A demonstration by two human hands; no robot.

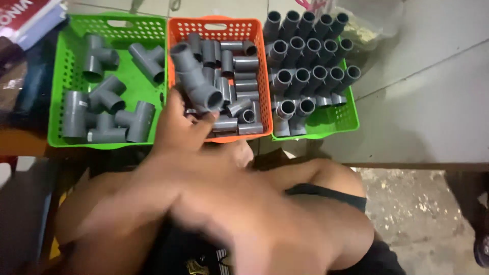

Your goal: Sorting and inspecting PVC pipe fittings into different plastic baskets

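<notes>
While the head camera looks down over the person's knees, one hand (178, 127) reaches to the near edge of the orange basket (262, 71) and closes its grip on a grey pipe assembly (196, 76), a tee fitting with a short pipe pushed in. Which hand this is seems to be the left, judging by the arm coming in from the lower left; the other hand is not clearly in view, lost in the blurred arm and legs in the foreground. The assembly's long axis runs diagonally, from far-left to near-right, with its open mouth facing near-right, and it sits above the orange basket's left part.

The orange basket holds a loose heap of short grey pipe pieces. To its left, the green basket (61, 137) holds several grey tee fittings (104, 94) lying apart. To its right, another green basket (351, 119) holds rows of assembled fittings (305, 51) packed side by side, mouths upward.
</notes>
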